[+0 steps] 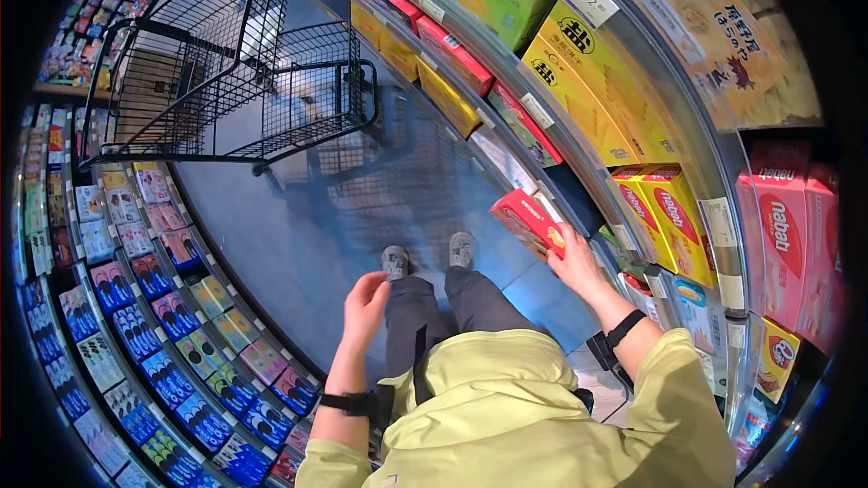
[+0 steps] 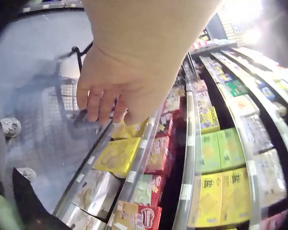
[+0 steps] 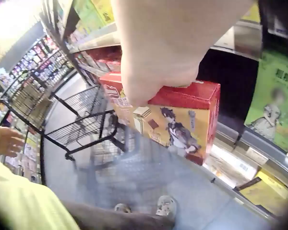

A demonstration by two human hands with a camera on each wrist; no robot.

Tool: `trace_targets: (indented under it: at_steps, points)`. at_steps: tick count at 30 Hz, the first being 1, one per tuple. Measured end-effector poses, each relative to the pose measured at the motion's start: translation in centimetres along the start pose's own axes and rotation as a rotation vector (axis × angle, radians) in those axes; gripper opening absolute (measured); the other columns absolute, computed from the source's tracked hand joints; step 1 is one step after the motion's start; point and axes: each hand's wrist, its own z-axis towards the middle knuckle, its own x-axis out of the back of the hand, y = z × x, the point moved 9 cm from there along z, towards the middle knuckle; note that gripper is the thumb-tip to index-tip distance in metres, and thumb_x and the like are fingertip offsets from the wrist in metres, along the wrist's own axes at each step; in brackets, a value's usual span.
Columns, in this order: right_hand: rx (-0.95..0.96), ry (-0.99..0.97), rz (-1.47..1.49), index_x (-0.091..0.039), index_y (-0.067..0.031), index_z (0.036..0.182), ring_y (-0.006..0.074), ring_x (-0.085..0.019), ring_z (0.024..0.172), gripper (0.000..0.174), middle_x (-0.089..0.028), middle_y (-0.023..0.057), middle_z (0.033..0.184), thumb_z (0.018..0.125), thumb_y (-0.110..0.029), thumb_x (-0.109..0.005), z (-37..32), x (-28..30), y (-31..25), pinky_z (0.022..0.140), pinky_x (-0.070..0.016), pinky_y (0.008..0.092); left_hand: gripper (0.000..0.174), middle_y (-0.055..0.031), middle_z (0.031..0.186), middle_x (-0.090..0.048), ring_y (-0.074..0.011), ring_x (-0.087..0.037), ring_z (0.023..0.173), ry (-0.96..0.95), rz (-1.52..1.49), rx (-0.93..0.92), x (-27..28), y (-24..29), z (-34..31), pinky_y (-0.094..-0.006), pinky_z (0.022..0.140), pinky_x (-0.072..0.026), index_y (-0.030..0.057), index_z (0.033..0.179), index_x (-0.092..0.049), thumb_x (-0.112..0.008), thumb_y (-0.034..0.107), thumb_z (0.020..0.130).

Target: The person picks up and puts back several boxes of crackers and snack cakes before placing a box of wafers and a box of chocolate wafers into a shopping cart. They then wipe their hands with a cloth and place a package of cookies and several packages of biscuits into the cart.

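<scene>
A red box of wafers [image 3: 177, 122], with a cartoon figure printed on its orange front, is gripped by my right hand [image 1: 570, 255]. In the head view that red box [image 1: 527, 220] juts out over the aisle beside the lower shelf. The right wrist view shows the thumb on the front face and the hand over the top edge [image 3: 149, 81]. My left hand [image 1: 365, 303] hangs in front of my legs with loosely bent fingers and holds nothing. In the left wrist view the left hand [image 2: 120, 91] has its fingers apart, in front of the snack shelves.
A black wire shopping cart [image 1: 312, 90] stands ahead in the aisle. Shelves on the right carry yellow cracker boxes [image 1: 579, 81], yellow nabati boxes [image 1: 665, 208] and pink nabati boxes [image 1: 782, 244]. Racks of small packaged goods [image 1: 163, 307] line the left side. Tiled floor [image 1: 271, 226] lies between.
</scene>
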Motion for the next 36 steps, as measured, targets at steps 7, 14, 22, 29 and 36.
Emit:
trace_targets:
  at_steps: [7,14,22,29,36]
  points:
    - [0.124,-0.635,0.813,-0.038,0.0035,0.134,0.0159,-0.052,0.111,0.063,-0.055,0.012,0.124,0.08,-0.009,-0.067,-0.5,0.6,-8.3,0.096,-0.0412,0.0302,0.07,-0.016,0.13,-0.052,-0.023,-0.051,0.116,-0.123,0.321,-0.354,-5.4,10.4,0.2,-0.0339,0.1,-0.0381,0.0063,0.138,-0.039,-0.071,0.03,0.081]
    - [0.219,-0.905,0.824,-0.037,0.0011,0.137,0.0142,-0.048,0.117,0.062,-0.049,0.0101,0.132,0.083,-0.013,-0.064,-1.0,2.2,-14.4,0.101,-0.0374,0.0301,0.047,-0.0057,0.112,-0.059,-0.0131,-0.052,0.109,-0.53,-0.122,0.066,-7.1,10.7,-1.8,-0.0285,0.096,-0.0397,-0.0014,0.125,-0.049,-0.058,0.03,0.092]
    - [0.184,-0.53,0.767,-0.024,-0.0066,0.145,0.0205,-0.049,0.116,0.075,-0.042,0.0151,0.136,0.088,-0.042,-0.059,2.4,2.8,-12.3,0.093,-0.0421,0.0364,0.034,-0.0032,0.097,-0.059,-0.0133,-0.061,0.089,-0.186,-0.412,0.223,0.2,10.0,-3.3,-0.0351,0.077,-0.0531,0.0054,0.108,-0.055,-0.05,0.037,0.096]
    - [0.13,-0.734,1.109,-0.024,-0.0032,0.142,0.0149,-0.053,0.109,0.069,-0.051,0.0086,0.126,0.09,-0.035,-0.056,-0.9,3.4,-19.3,0.084,-0.0458,0.0291,0.034,-0.0021,0.094,-0.056,-0.0149,-0.062,0.088,-0.142,-0.53,0.21,4.3,10.7,-2.5,-0.0387,0.078,-0.0548,0.0076,0.099,-0.051,-0.046,0.042,0.096]
    - [0.055,-0.564,1.102,-0.035,-0.0024,0.136,0.0116,-0.052,0.103,0.058,-0.055,0.0058,0.119,0.09,-0.03,-0.056,-0.4,2.6,-21.6,0.083,-0.0446,0.0283,0.049,-0.0081,0.114,-0.06,-0.0184,-0.062,0.099,-0.318,-0.489,0.171,7.0,13.1,0.9,-0.0394,0.082,-0.053,0.0042,0.122,-0.049,-0.043,0.046,0.096]
